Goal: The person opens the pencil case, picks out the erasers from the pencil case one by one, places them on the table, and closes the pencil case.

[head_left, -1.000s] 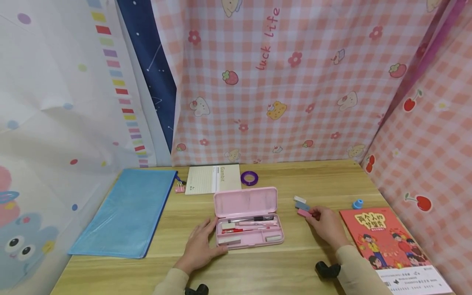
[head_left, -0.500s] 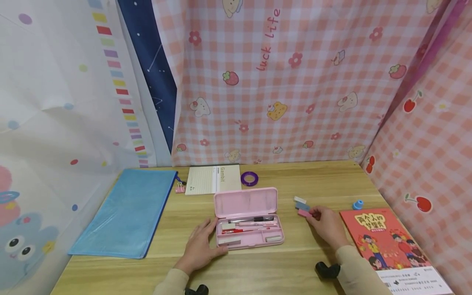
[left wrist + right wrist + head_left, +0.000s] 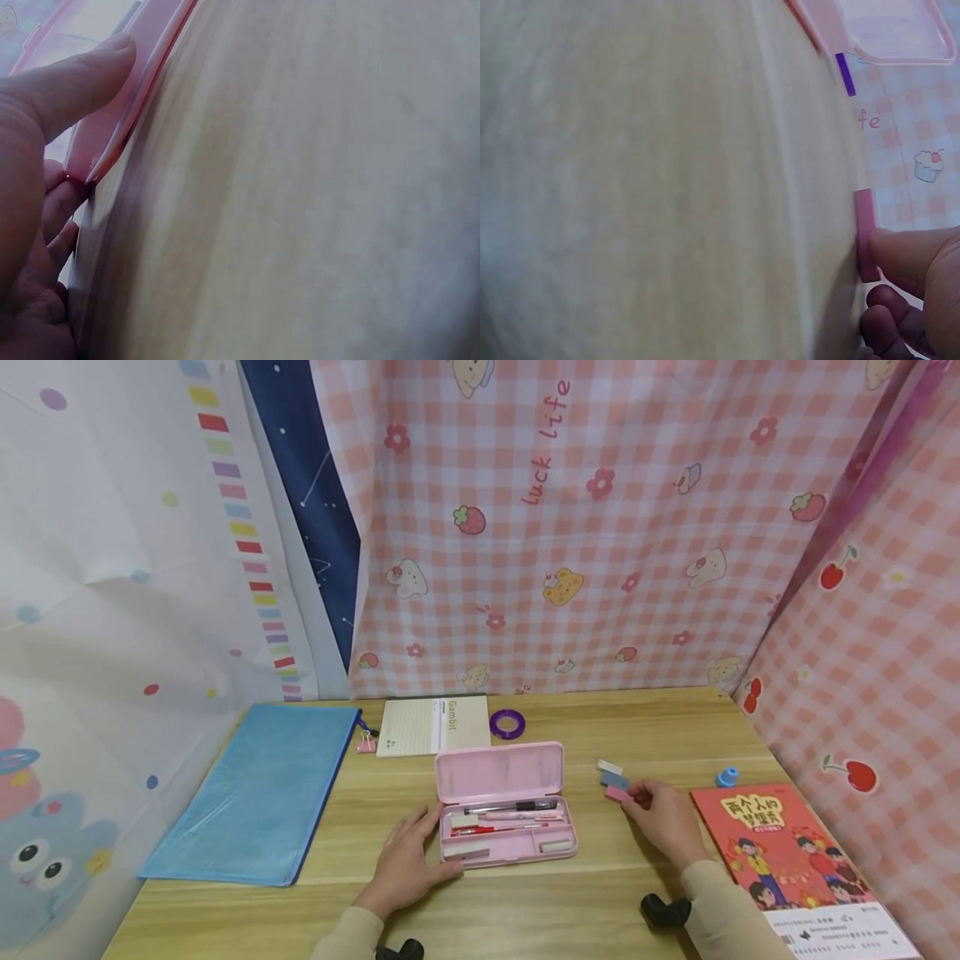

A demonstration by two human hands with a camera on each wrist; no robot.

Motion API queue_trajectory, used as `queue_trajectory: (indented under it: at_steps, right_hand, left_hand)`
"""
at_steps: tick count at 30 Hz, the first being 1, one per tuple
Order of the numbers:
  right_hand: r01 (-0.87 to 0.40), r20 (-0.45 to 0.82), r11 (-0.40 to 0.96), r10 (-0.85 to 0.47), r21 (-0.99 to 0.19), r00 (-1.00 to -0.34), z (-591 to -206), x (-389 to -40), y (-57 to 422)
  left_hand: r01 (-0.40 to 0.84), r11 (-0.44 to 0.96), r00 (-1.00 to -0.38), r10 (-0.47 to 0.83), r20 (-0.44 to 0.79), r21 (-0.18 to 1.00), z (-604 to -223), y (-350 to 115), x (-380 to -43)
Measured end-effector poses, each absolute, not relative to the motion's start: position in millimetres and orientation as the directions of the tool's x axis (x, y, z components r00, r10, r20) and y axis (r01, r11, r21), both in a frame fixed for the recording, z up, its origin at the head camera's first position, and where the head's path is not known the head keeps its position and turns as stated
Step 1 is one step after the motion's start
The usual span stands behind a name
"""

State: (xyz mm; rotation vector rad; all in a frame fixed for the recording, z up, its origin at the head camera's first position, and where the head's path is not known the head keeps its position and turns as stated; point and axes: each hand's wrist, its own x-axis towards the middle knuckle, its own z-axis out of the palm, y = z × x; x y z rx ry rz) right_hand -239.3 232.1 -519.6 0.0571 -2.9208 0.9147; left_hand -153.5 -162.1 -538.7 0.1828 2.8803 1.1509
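Observation:
A pink pencil case (image 3: 508,842) lies with its lid raised. Inside are a black pen (image 3: 525,806), a red pen (image 3: 480,831), a pale pink pen and several whitish eraser-like blocks. My left hand (image 3: 408,860) holds the case's left front corner, thumb along the front edge and fingers at the left side. To the right of the case, my right hand (image 3: 663,818) pinches the right end of a pink eraser-like block (image 3: 865,234) at the table surface. Directly behind that block lie a blue-grey block (image 3: 615,781) and a white block (image 3: 610,767), almost in a row.
At the left lies a blue folder (image 3: 258,793). Behind the case are a notebook (image 3: 420,725), a pink binder clip (image 3: 366,743) and a purple tape ring (image 3: 495,732). A red book (image 3: 787,843) and a small blue object (image 3: 727,777) are at the right. Patterned curtains (image 3: 562,527) surround the table.

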Motion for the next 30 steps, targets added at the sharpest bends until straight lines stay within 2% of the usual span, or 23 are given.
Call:
queue_trajectory:
  at_steps: [5, 8, 14, 21, 25, 30]
  right_hand:
    - [-0.071, 0.108, 0.799, -0.007, -0.598, -0.994, -510, -231, 231]
    - [-0.113, 0.155, 0.794, -0.024, -0.597, -0.988, -503, -226, 215]
    - [-0.280, 0.230, 0.735, -0.173, -0.617, -0.958, -493, -216, 152]
    - [-0.428, 0.171, 0.675, -0.414, -0.601, -0.894, -493, -210, 75]
    - [-0.512, 0.158, 0.653, -0.522, -0.558, -0.838, -497, -213, 47]
    - [-0.569, 0.149, 0.666, -0.578, -0.482, -0.802, -502, -217, 30]
  left_hand:
    - [0.104, 0.720, -0.992, 0.126, 0.018, 0.686, -540, -162, -153]
    - [0.093, 0.725, -0.993, 0.118, 0.010, 0.682, -538, -163, -153]
    - [0.097, 0.718, -0.993, 0.119, 0.016, 0.689, -535, -166, -153]
    - [0.109, 0.714, -0.992, 0.123, 0.030, 0.692, -537, -166, -154]
    - [0.127, 0.721, -0.990, 0.133, 0.045, 0.682, -538, -166, -154]
    - [0.138, 0.720, -0.988, 0.144, 0.049, 0.680, -539, -165, -154]
